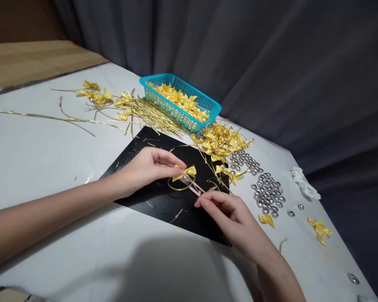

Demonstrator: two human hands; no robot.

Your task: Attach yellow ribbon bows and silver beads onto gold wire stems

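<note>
My left hand [151, 167] pinches a yellow ribbon bow [190, 171] between thumb and fingers, just above the black mat [164, 201]. A small silvery piece shows at the bow's middle, and a loop of gold cord [173, 188] hangs beneath it. My right hand [228, 209] is closed on a slim tool with two pink arms [193, 191]; whether it is tweezers or small snips I cannot tell. The tool's far end meets the underside of the bow. My fingers hide part of both things.
A turquoise basket [212, 115] of yellow bows stands at the back. Gold cords [154, 115] lie before it, with a pile of corded bows [222, 142] to the right. Silver pieces [267, 193] and a crumpled white scrap [304, 183] lie near the right edge. A grey curtain [255, 63] hangs behind.
</note>
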